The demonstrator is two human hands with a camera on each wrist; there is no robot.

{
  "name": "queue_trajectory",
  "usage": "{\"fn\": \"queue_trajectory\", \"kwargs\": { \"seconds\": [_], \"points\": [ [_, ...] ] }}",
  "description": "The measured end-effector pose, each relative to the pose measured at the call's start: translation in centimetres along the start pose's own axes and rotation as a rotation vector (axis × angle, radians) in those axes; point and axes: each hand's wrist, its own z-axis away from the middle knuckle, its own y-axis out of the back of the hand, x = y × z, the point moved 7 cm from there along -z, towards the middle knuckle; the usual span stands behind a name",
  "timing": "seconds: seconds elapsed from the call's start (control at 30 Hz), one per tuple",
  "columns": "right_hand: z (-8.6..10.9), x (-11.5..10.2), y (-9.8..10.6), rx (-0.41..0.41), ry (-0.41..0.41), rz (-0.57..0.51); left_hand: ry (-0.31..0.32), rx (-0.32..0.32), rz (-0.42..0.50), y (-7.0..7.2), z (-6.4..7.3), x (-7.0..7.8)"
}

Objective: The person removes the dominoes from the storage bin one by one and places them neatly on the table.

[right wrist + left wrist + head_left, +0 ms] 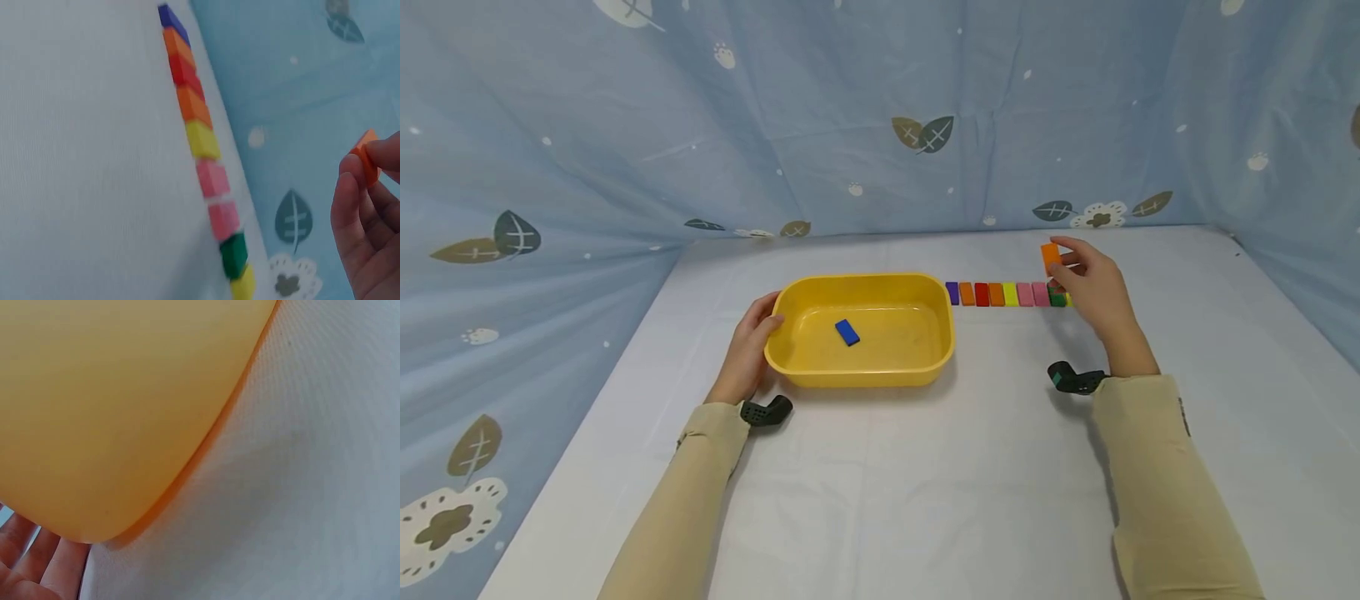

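Note:
My right hand [1096,287] pinches an orange domino-like block [1050,258] between thumb and fingers, held above the right end of a row of coloured blocks. In the right wrist view the orange block [369,156] is off the table. The row runs from a purple block [952,293] past orange, red, yellow and pink ones to a green block [1057,297] and a yellow block [242,284], partly covered by my hand in the head view. My left hand [748,346] grips the left end of a yellow plastic tub [857,379], thumb over its rim. One blue block [847,332] lies inside.
A white cloth [925,483] covers the table. Behind it and at its sides hangs a blue leaf-patterned curtain [850,125]. The tub's right end stands close to the purple end of the row. Black wrist devices [767,411] are worn on both arms.

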Motion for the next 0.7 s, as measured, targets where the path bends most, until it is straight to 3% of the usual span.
{"fn": "queue_trajectory", "kwargs": {
  "seconds": [0.13, 0.23, 0.4, 0.53, 0.7],
  "points": [
    [-2.2, 5.9, 0.4, 0.038, -0.034, -0.01, 0.004, 0.002, 0.004, 0.0, 0.0, 0.0],
    [-2.5, 8.3, 0.7, 0.052, -0.093, -0.047, -0.001, 0.004, 0.0, 0.1, 0.1, 0.1],
    [-0.3, 7.0, 1.6, 0.035, -0.249, -0.101, -0.006, 0.009, -0.002, 0.3, -0.2, -0.3],
    [1.6, 5.6, 2.2, 0.006, -0.348, -0.031, 0.0, 0.019, 0.006, 0.6, -0.7, -1.2],
    [2.1, 6.6, 2.3, -0.02, -0.403, -0.01, -0.002, 0.024, 0.012, 0.7, -0.8, -1.4]
  ]
}}
